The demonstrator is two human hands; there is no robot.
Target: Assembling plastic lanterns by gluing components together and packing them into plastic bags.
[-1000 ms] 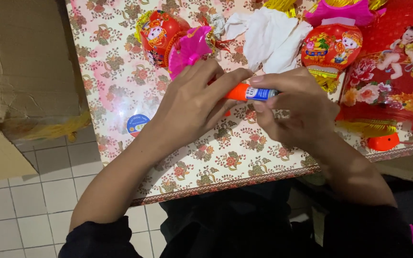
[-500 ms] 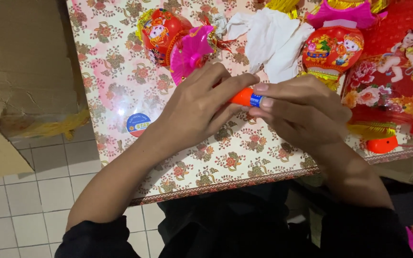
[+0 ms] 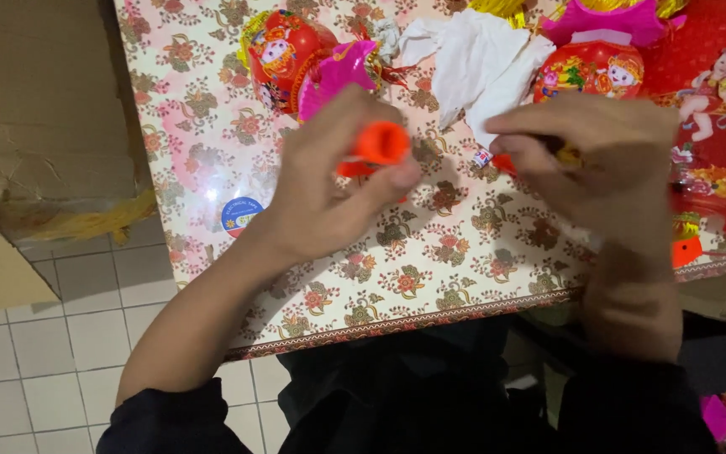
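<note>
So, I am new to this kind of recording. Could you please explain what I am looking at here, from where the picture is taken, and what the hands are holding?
There is no machine here: a person works with two bare hands. The picture comes from a camera worn on the person's head, looking down.

The left hand holds an orange cap. The right hand holds the rest of what looks like a glue stick; only its orange and white end shows between the fingers.

Both hands are above a table with a floral cover. On it lie a red and pink paper lantern, a white tissue, a second red lantern, more red and gold decorations at the right, and a roll of clear tape. Cardboard stands at the left.
</note>
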